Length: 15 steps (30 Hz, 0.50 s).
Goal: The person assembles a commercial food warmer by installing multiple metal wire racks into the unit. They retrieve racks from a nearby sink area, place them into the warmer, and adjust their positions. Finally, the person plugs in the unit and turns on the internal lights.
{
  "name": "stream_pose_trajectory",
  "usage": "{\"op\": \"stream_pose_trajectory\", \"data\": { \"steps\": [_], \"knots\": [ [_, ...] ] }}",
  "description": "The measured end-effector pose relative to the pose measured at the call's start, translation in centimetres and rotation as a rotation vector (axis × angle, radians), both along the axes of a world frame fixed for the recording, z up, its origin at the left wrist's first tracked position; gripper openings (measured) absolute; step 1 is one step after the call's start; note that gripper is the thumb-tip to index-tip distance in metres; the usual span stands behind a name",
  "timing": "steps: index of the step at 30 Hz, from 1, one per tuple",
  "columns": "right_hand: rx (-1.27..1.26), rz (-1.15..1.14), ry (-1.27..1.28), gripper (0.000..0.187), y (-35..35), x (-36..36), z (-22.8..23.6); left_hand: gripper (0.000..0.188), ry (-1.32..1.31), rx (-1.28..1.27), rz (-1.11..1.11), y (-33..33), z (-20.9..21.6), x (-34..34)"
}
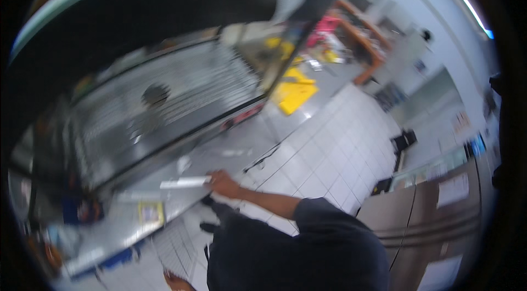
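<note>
My right hand point(222, 184) is closed around one end of a long, flat white strip-like thing point(185, 183), held out over the metal counter point(211, 159). Blur hides its exact kind. Low in the picture, my left hand point(177, 281) is at the edge of a wire rack point(174, 248), with its fingers seemingly closed on it. The rack hangs beside the counter's front edge, above the floor. Beyond my right hand stands a glass-sided display case point(181, 140) with a wire shelf point(214, 82) inside.
Yellow sheets point(293, 93) lie on the counter past the case. A dark cord point(262, 158) hangs over the counter edge. A yellow-edged card point(151, 213) lies at the near left. White floor tiles point(324, 154) stretch toward a steel refrigerator point(428, 214) on the right.
</note>
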State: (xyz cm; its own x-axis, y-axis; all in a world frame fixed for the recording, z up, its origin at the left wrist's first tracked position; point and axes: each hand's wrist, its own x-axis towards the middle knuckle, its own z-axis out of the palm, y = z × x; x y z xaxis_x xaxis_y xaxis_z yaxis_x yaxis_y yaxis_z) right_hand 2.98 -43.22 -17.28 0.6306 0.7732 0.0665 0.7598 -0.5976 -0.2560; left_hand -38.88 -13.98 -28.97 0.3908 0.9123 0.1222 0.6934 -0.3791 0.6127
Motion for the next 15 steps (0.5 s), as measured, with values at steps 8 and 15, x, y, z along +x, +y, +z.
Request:
{"op": "stream_pose_trajectory", "data": {
  "steps": [8, 15],
  "knots": [
    [0.082, -0.006, -0.104, 0.033, 1.0, 2.3, 1.9, 0.053, 0.235, -0.08, 0.044, -1.7, 4.8, 4.1],
    [0.052, -0.021, 0.026, 0.035, 2.7, 4.1, -1.3, 0.031, 0.281, -0.1, 0.137, -1.5, 1.6, 3.7]
  ]
}}
